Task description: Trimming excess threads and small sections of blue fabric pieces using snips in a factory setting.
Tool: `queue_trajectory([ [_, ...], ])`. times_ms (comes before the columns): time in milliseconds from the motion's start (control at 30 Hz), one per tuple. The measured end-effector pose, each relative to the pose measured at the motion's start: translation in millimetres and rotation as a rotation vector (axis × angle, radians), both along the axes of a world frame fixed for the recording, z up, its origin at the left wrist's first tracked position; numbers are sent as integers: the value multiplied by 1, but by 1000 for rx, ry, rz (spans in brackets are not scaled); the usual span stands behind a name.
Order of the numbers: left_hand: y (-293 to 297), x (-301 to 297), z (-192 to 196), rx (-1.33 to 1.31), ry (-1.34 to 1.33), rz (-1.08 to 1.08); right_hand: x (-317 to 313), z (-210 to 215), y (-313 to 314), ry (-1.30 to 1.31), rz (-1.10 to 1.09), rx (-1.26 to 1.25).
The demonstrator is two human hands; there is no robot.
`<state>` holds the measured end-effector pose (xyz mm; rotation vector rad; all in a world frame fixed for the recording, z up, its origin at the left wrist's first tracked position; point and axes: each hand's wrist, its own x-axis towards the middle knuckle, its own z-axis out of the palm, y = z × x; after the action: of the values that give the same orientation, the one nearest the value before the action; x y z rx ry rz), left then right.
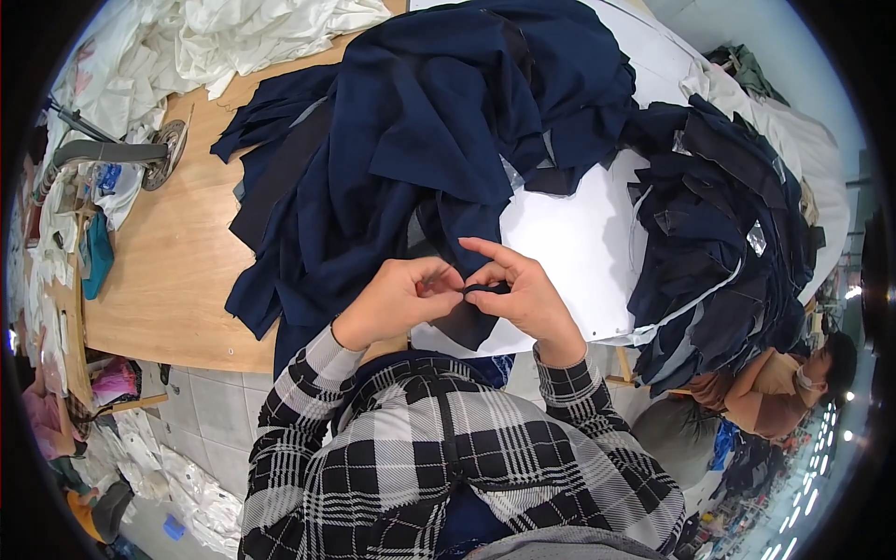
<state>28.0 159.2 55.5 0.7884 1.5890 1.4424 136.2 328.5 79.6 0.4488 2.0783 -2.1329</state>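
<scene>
Head view shows both hands together, in front of the body and above the near edge of the table (159,299). The left hand (397,291) has its thumb and forefinger closed at one end of a dark cloth fold (489,288); the right hand (532,297) pinches the same fold, with another finger raised away from it. The fold is between the two hands, just before the navy cloth pile (411,121). A dark flap (467,329) hangs below; I cannot tell if it is the same piece. I judge that the handling of this fold is in the middle, because neither hand has released it. Many pieces lie loose in the pile, and more are in the dark heap (714,224) on the right; which of them are finished, I cannot tell.
</scene>
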Motion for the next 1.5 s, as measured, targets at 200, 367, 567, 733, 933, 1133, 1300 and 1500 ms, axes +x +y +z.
queue_trajectory([
  [200, 1, -4, 8, -54, -281, 123, -3, 2, 0, -49, -45, -85],
  [367, 5, 1, 5, -27, -68, 65, -5, -1, 1, -70, -99, -168],
  [567, 6, 1, 2, -16, -259, 159, -6, -6, 4, -77, -148, -209],
  [733, 11, 6, -7, -22, -117, 169, -7, -10, 3, -60, -158, -261],
  [933, 13, 8, -3, 1, -604, 259, -8, -11, 2, -29, -215, -316],
  [1133, 10, 7, -4, -15, -505, 243, -9, -16, 0, 1, -257, -312],
  [1300, 10, 5, -2, -21, -476, 238, -7, -18, -1, -6, -251, -299],
  [1500, 10, 3, 6, -60, -389, 201, -4, -24, -7, 34, -222, -24],
])
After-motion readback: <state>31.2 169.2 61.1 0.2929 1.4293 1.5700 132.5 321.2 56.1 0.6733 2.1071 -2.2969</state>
